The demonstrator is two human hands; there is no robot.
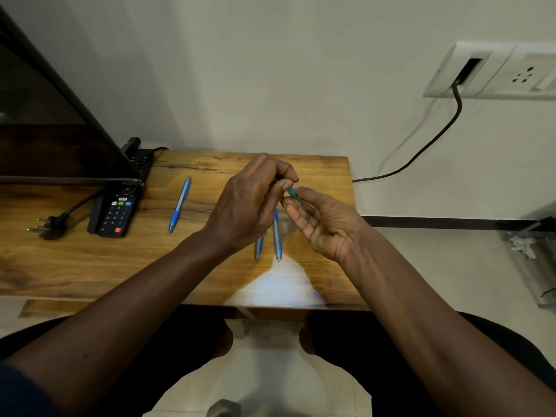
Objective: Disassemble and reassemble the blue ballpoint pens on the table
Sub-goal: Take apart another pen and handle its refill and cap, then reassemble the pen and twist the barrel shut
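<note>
My left hand point(249, 206) and my right hand point(323, 224) meet above the middle of the wooden table point(90, 260). Both pinch a small blue pen part point(292, 193), which is mostly hidden by the fingers. One whole blue pen point(180, 204) lies to the left, apart from the hands. Two more blue pens lie side by side under my hands: one point(277, 236) shows most of its length, the other point(258, 246) is largely covered by my left wrist.
A black remote control point(115, 213) and a loose black plug point(49, 227) lie at the table's left, beside a dark TV screen point(45, 100). A wall socket point(496, 70) with a black cable sits at the upper right. The table's right edge is close to my right hand.
</note>
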